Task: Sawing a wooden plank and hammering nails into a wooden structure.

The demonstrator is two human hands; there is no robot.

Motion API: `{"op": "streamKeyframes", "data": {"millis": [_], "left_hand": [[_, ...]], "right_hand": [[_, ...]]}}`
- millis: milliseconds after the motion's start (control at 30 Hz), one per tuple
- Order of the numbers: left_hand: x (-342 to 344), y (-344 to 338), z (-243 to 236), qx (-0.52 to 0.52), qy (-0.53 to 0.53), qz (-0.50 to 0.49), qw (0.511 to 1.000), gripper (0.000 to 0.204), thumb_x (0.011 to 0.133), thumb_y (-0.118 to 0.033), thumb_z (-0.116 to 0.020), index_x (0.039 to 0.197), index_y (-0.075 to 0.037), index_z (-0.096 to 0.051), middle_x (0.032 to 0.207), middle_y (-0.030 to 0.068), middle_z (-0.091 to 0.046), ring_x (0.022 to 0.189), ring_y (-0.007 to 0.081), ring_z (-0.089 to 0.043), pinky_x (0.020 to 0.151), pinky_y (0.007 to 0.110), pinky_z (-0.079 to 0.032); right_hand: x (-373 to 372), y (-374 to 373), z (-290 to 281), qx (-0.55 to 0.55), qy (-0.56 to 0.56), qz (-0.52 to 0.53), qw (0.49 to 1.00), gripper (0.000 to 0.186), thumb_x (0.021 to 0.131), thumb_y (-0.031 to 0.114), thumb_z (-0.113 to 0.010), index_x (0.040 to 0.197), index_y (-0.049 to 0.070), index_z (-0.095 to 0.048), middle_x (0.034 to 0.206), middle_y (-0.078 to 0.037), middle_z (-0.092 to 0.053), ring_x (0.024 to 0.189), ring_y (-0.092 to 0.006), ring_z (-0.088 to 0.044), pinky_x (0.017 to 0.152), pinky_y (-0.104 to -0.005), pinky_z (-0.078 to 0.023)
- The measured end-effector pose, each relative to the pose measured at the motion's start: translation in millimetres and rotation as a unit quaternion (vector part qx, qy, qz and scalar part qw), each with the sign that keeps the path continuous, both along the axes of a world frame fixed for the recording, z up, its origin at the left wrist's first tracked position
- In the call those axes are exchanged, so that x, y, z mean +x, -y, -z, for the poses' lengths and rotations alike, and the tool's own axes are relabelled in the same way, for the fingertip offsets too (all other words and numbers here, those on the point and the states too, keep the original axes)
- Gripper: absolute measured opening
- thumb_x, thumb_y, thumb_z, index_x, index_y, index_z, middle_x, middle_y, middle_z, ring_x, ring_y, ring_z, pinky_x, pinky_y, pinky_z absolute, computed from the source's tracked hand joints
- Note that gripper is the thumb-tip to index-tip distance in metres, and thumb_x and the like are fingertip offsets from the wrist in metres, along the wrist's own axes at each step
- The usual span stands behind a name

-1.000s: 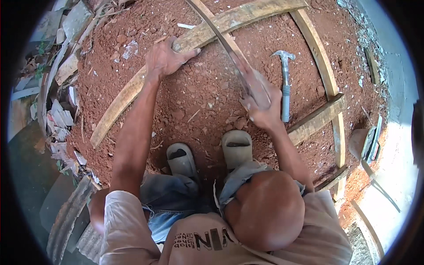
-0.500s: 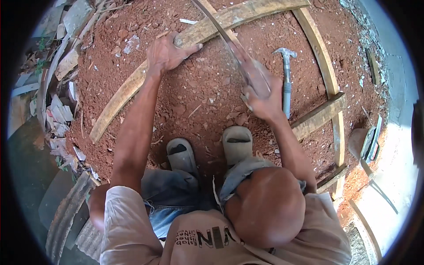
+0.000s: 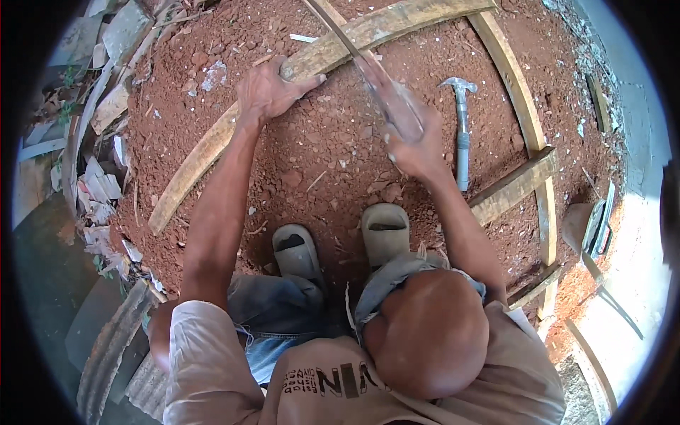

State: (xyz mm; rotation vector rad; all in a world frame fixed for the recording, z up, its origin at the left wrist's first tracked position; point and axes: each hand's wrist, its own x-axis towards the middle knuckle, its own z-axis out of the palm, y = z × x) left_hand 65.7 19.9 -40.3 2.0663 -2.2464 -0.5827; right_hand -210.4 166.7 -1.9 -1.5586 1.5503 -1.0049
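Observation:
A long wooden plank lies across the red soil at the far side, curved in this view. My left hand grips it left of the saw, thumb along its near edge and fingers over its far side. My right hand is wrapped round the handle of a handsaw. The saw's narrow blade crosses the plank at a slant, pointing away from me and to the left. Its handle is smeared by motion. Right of my right hand lies a claw hammer, its head pointing away.
Another long plank runs down the right side, with a short wood piece across it. A trowel-like tool lies farther right by the pale wall. Rubble and broken boards line the left. My sandalled feet stand on the soil.
My right hand has pushed the handsaw slightly away and to the left across the plank. My left hand keeps its grip on the wood.

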Motion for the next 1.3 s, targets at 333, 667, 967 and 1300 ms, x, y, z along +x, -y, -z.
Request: {"op": "streamKeyframes", "data": {"millis": [333,667,967,1300], "left_hand": [[3.4,6.2,26.6,-0.015,-0.008,-0.014,1.000,0.118,0.062,-0.100,-0.065,0.136,-0.008,-0.070,0.056,-0.0001,-0.055,0.052,0.0123,-0.050,0.046,0.035,-0.032],[6.0,6.0,32.1,-0.016,-0.008,-0.011,1.000,0.112,0.065,-0.091,-0.071,0.137,-0.005,-0.068,0.071,0.0095,-0.069,0.064,0.0197,-0.067,0.055,0.040,-0.049],[-1.8,-1.4,-1.9,-0.033,-0.016,0.010,0.999,0.113,0.065,-0.091,-0.072,0.138,-0.005,-0.068,0.078,0.0141,-0.074,0.070,0.0223,-0.072,0.058,0.042,-0.054],[1.4,1.9,15.7,0.064,0.020,-0.040,0.997,0.108,0.065,-0.091,-0.071,0.134,-0.007,-0.071,0.083,0.0177,-0.075,0.081,0.0303,-0.074,0.071,0.045,-0.057]], "right_hand": [[13.4,32.4,-6.1,-0.003,0.043,-0.022,0.999,0.050,0.079,0.010,-0.068,0.125,-0.010,-0.067,0.093,-0.010,-0.073,0.076,-0.0167,-0.066,0.074,-0.0300,-0.055],[-42.8,-94.6,-50.0,0.158,0.020,-0.010,0.987,0.065,0.080,0.008,-0.059,0.143,-0.008,-0.059,0.121,-0.014,-0.074,0.093,-0.0126,-0.067,0.084,-0.0248,-0.052],[37.7,74.7,-21.7,0.092,0.022,0.029,0.995,0.055,0.082,0.016,-0.071,0.130,-0.011,-0.065,0.112,-0.021,-0.074,0.098,-0.0280,-0.070,0.089,-0.0395,-0.055],[-21.7,-56.7,-33.0,-0.023,0.039,-0.059,0.997,0.063,0.074,0.006,-0.060,0.137,-0.003,-0.065,0.119,-0.021,-0.073,0.081,-0.0192,-0.071,0.074,-0.0280,-0.056]]}}
